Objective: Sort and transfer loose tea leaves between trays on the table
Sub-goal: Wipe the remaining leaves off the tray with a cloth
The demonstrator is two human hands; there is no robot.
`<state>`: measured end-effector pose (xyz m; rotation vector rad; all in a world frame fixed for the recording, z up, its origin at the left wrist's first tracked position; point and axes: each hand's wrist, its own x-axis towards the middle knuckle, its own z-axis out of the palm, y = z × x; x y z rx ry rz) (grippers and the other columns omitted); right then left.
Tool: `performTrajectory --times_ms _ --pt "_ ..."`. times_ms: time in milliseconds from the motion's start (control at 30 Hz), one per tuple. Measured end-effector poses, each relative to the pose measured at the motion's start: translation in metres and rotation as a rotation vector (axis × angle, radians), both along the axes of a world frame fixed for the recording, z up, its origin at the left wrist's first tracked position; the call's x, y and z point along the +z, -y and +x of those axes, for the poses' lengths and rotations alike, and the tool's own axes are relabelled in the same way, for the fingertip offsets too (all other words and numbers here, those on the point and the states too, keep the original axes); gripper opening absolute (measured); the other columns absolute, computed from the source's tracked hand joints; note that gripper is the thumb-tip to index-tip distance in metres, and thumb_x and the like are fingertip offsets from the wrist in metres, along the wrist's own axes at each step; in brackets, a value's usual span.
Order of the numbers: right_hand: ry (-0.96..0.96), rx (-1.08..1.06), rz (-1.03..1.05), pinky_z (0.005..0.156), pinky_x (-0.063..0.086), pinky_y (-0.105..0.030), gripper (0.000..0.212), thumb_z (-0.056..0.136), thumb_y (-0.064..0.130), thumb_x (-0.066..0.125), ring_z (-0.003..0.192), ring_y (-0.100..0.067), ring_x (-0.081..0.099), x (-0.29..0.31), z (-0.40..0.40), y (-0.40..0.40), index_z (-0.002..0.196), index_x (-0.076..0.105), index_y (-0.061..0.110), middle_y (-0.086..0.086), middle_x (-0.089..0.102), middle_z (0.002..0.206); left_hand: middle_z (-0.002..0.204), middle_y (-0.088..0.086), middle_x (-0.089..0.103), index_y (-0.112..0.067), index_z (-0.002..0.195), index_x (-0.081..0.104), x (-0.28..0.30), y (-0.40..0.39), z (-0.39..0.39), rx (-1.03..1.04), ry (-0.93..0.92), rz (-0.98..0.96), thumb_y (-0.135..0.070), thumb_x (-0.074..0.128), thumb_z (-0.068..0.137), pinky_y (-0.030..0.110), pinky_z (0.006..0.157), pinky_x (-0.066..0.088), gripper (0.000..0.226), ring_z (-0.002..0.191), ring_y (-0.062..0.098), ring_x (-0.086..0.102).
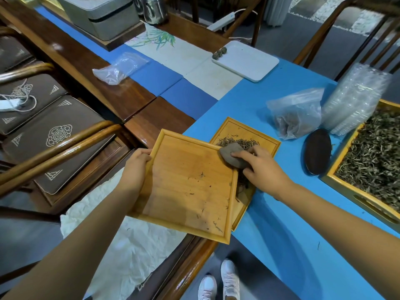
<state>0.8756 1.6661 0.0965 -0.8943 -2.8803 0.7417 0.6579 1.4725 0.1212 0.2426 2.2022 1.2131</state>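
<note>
**Sweeping the last leaves across**

Grip first: our left hand [138,163] is closed on the far left rim of the upper tray [186,187], thumb on top and fingers under, so far as we can see. Our right hand [257,167] is closed over a grey scraper [232,155], fingers pressing it down at the tray's far right corner.

We hold the upper tray tilted, its right edge overlapping the lower tray [244,135] that lies flat on the blue table [281,213]. That slope lets the leaves run off the right edge and drop straight into the tray beneath, with nothing spilling onto the table. The scraper sits at the edge where it can push off whatever clings to the wood.

Most of the tea [238,142] already lies heaped in the lower tray, just beyond the scraper. Only scattered strands remain on the upper tray, mainly toward its right and near side, so we judge this transfer nearly finished. A big tray [337,182] heaped with leaves stands well apart on the right, near a bag [294,118] that seems to hold more tea.
</note>
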Motion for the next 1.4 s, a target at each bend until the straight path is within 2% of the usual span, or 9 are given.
performTrajectory --times_ms 167,267,467,600,700,933,1133,1267,1400 --pt "-0.075 0.165 -0.077 0.088 0.031 -0.025 0.050 0.086 0.011 0.052 0.107 -0.021 0.039 0.017 -0.006 0.043 0.134 0.047 0.028 -0.006 0.044 0.112 0.101 -0.006 0.058 -0.023 0.111 0.060 0.003 -0.002 0.001 0.033 0.018 0.006 -0.020 0.037 0.092 0.028 0.067 0.040 0.029 0.092 0.011 0.053" --pt "-0.073 0.322 -0.127 0.089 0.037 -0.027 0.052 0.087 0.015 0.052 0.105 -0.017 0.038 0.022 -0.005 0.079 0.135 0.044 0.032 -0.004 0.043 0.111 0.100 -0.006 0.058 -0.021 0.113 0.060 0.003 -0.005 0.002 0.067 0.033 0.019 -0.020 0.037 0.092 0.032 0.072 0.044 0.031 0.094 0.014 0.054" --pt "-0.087 0.382 -0.164 0.085 0.037 -0.033 0.057 0.087 0.004 0.045 0.103 -0.029 0.040 0.012 -0.010 0.121 0.138 0.042 0.029 -0.012 0.043 0.108 0.101 -0.003 0.057 -0.021 0.116 0.056 0.003 -0.005 0.006 0.080 0.054 0.018 -0.021 0.034 0.094 0.031 0.065 0.043 0.031 0.092 0.015 0.055" --pt "-0.096 0.315 -0.106 0.084 0.028 -0.022 0.054 0.089 0.011 0.046 0.104 -0.026 0.038 0.003 -0.013 0.115 0.139 0.039 0.029 -0.010 0.043 0.110 0.114 0.006 0.058 -0.017 0.122 0.054 0.004 -0.003 0.009 0.065 0.060 -0.011 -0.022 0.033 0.096 0.043 0.089 0.048 0.034 0.106 0.025 0.055" --pt "-0.075 0.192 -0.076 0.092 0.033 -0.028 0.054 0.089 0.014 0.048 0.108 -0.024 0.037 -0.002 -0.020 0.095 0.140 0.038 0.030 -0.007 0.041 0.113 0.116 0.007 0.058 -0.016 0.122 0.055 0.005 -0.003 0.011 0.058 0.049 -0.034 -0.020 0.034 0.096 0.047 0.096 0.046 0.034 0.109 0.026 0.055" --pt "-0.024 -0.018 -0.051 0.100 0.033 -0.033 0.052 0.091 0.012 0.048 0.114 -0.029 0.036 -0.013 -0.024 0.050 0.140 0.038 0.028 -0.011 0.039 0.120 0.108 0.005 0.063 -0.017 0.113 0.061 0.007 0.002 0.012 0.044 0.042 -0.007 -0.020 0.038 0.092 0.044 0.091 0.048 0.031 0.103 0.024 0.058" --pt "0.008 -0.103 -0.059 0.095 0.034 -0.033 0.051 0.091 0.011 0.046 0.112 -0.030 0.038 -0.007 -0.019 0.025 0.138 0.040 0.029 -0.009 0.039 0.114 0.098 -0.008 0.058 -0.023 0.111 0.060 0.008 0.006 0.008 0.008 0.012 -0.014 -0.022 0.037 0.094 0.026 0.064 0.038 0.028 0.091 0.011 0.054" --pt "-0.085 -0.065 -0.159 0.085 0.034 -0.024 0.051 0.090 0.016 0.050 0.100 -0.020 0.041 0.009 -0.015 0.038 0.137 0.041 0.031 0.001 0.034 0.101 0.095 -0.010 0.055 -0.022 0.111 0.059 0.007 0.007 0.006 0.019 0.002 -0.006 -0.021 0.036 0.095 0.024 0.062 0.035 0.028 0.087 0.007 0.051" --pt "-0.093 0.083 -0.234 0.082 0.031 -0.018 0.052 0.089 0.015 0.051 0.096 -0.013 0.039 0.014 -0.005 0.072 0.137 0.041 0.032 0.000 0.037 0.106 0.099 -0.008 0.055 -0.021 0.114 0.057 0.003 0.006 0.004 0.022 0.004 -0.024 -0.022 0.035 0.096 0.024 0.063 0.036 0.028 0.089 0.008 0.051"
